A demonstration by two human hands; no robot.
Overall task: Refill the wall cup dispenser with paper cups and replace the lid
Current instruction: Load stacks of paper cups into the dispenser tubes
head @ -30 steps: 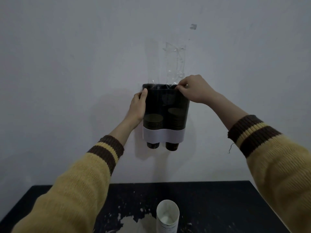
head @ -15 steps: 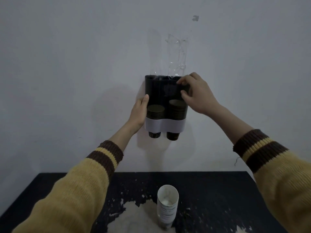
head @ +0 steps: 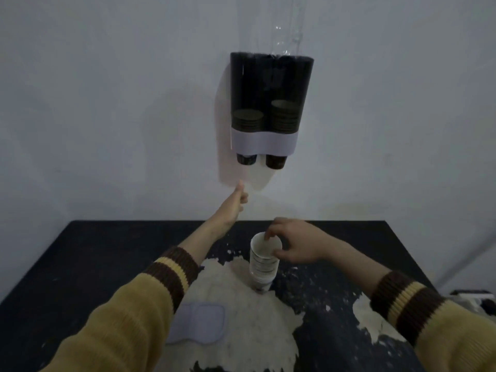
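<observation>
The dark twin-tube wall cup dispenser [head: 271, 84] hangs on the wall with a white band across its lower part. A short pile of cups shows inside each tube, and a cup pokes out under each. A stack of white paper cups [head: 263, 264] stands on the black table. My right hand [head: 295, 244] grips the stack's top, one finger hooked inside the rim. My left hand [head: 233, 205] is raised below the dispenser, fingers curled with the thumb up, holding nothing. The white double-lobed lid [head: 200, 324] lies flat on the table beside my left sleeve.
The black table [head: 80, 264] has large patches of peeled pale surface in the middle and right. A clear plastic strip [head: 291, 25] hangs on the wall above the dispenser. A dark object [head: 475, 299] sits off the table's right edge.
Both hands have left the dispenser and come down. My right hand has taken hold of the cup stack on the table. The view has tilted down, showing the lid.
</observation>
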